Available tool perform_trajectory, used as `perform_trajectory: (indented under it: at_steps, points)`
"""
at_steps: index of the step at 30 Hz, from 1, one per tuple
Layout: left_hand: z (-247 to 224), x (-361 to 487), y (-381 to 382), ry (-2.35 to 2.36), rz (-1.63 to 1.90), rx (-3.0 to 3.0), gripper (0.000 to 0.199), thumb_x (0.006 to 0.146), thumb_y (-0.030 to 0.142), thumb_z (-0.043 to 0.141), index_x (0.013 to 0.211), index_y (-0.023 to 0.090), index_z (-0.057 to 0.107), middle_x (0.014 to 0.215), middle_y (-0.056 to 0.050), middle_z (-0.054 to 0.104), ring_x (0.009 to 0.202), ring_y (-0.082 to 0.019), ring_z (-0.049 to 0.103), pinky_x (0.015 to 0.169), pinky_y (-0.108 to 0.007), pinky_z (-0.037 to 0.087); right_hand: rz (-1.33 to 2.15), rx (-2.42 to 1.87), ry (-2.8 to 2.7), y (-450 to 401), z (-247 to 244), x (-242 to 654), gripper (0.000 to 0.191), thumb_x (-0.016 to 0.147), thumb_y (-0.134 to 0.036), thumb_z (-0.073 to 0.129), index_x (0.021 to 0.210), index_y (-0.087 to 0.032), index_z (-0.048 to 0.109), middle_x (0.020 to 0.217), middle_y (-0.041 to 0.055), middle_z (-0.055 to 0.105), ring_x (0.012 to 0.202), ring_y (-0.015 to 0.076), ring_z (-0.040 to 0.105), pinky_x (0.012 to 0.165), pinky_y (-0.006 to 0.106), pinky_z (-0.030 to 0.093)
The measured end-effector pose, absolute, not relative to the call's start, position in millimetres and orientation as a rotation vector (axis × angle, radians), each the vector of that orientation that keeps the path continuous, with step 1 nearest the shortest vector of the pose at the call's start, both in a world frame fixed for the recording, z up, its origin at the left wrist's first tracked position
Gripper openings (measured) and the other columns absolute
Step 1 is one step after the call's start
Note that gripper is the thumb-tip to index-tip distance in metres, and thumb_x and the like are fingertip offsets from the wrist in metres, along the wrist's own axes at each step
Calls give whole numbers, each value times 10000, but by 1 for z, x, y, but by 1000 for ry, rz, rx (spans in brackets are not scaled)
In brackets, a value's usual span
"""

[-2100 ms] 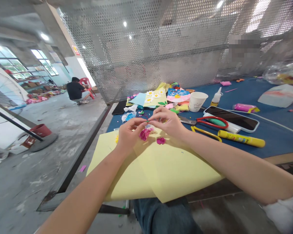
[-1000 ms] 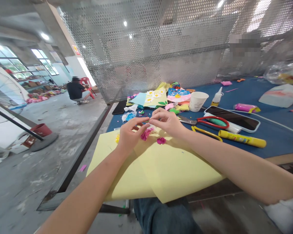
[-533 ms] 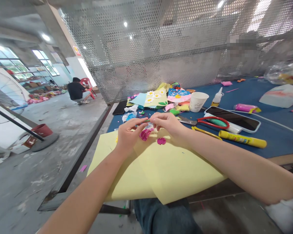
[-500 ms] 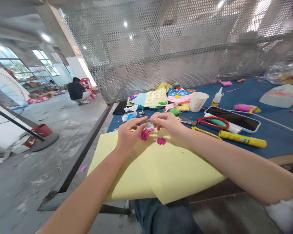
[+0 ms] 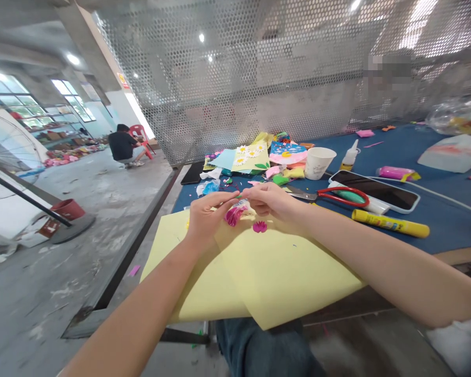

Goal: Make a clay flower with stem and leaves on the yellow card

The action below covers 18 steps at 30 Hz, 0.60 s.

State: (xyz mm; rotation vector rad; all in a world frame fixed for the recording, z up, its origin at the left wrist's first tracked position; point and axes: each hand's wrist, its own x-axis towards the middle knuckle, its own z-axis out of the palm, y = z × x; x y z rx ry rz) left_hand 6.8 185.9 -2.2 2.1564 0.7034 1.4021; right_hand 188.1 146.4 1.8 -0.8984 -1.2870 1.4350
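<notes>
1. The left hand (image 5: 208,222) is raised with its fingers stretched toward the right hand, and its fingertips pinch a thin green strip (image 5: 240,195).
2. The right hand (image 5: 270,201) is half curled, palm down, with its fingertips just beside the strip. I cannot tell whether it has hold of anything.
3. Directly below the hands sits a crumpled magenta paper flower (image 5: 234,215), its ruffled petals bunched tightly. It is close under the fingers, with a pale, shiny scrap against its right side. Whether it is joined to the strip is hidden.
4. Just beside it, a smaller magenta paper bloom (image 5: 259,226) lies on a large pale yellow sheet (image 5: 282,277), which spreads over the edge of the bench above the person's denim-covered lap (image 5: 259,351).
5. On the bench's blue top (image 5: 400,144), red-handled scissors (image 5: 343,196) lie right of the hands, near a yellow glue stick (image 5: 390,230) and a smartphone (image 5: 372,184).
6. Farther back stand a paper cup (image 5: 320,162) and a white glue bottle (image 5: 350,155), beside a stack of craft cards with daisies (image 5: 247,157).
7. Well off to the left, a person in a dark shirt (image 5: 122,145) crouches on the concrete floor (image 5: 63,272) by a red plastic chair (image 5: 141,141).
</notes>
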Motion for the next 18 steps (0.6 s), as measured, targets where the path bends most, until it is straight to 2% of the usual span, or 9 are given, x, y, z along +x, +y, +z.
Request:
perform_trajectory:
  at_steps: [2,4,8,10,12,14,16,18]
  points:
    - [-2,7,185,713,1379,2165,134,810,363,717,874,265,781,916,-30,774,841,-221,718,786,-363,588,1360,-933,-1337,148,0,189,444,728,-515,732,589,-186,468,492,-100,231,441,47,141,423,246,84]
    - [-3,7,185,733,1331,2146,204,801,378,723,961,262,769,946,-38,771,809,-217,717,731,-348,592,1311,-938,-1336,149,0,189,420,720,-517,735,609,-177,515,486,-100,241,437,44,149,425,246,84]
    - [-3,8,183,763,1242,2074,544,762,409,756,1272,280,618,1018,-54,759,764,-201,716,592,-294,578,1331,-933,-1320,148,0,189,397,722,-505,732,622,-169,546,485,-102,246,439,43,152,431,248,97]
    - [-3,8,183,767,1241,2096,479,770,416,747,1219,277,654,1054,-63,750,797,-205,718,586,-290,580,1336,-965,-1342,146,1,189,401,728,-501,728,611,-168,538,481,-100,249,443,45,144,437,253,83]
    - [-3,8,183,752,1244,2155,288,798,416,716,1047,274,736,1018,-57,759,810,-210,718,611,-303,590,1351,-982,-1350,145,2,188,411,734,-497,726,599,-172,514,484,-97,254,450,49,144,440,256,76]
    - [-3,8,184,725,1268,2199,176,818,403,697,923,280,765,956,-45,769,816,-214,721,657,-320,600,1406,-950,-1324,143,3,186,451,739,-490,726,568,-187,439,495,-98,236,459,53,139,435,254,82]
    - [-3,8,184,705,1312,2204,149,824,381,696,905,279,769,937,-38,772,836,-215,723,693,-324,604,1490,-897,-1250,142,4,185,467,746,-468,728,575,-200,385,513,-101,216,466,59,131,424,249,91]
    - [-2,8,184,701,1335,2191,151,825,368,699,909,265,769,942,-40,772,840,-212,725,688,-316,604,1565,-859,-1153,143,5,184,411,751,-429,730,620,-202,413,529,-100,234,465,62,144,410,242,103]
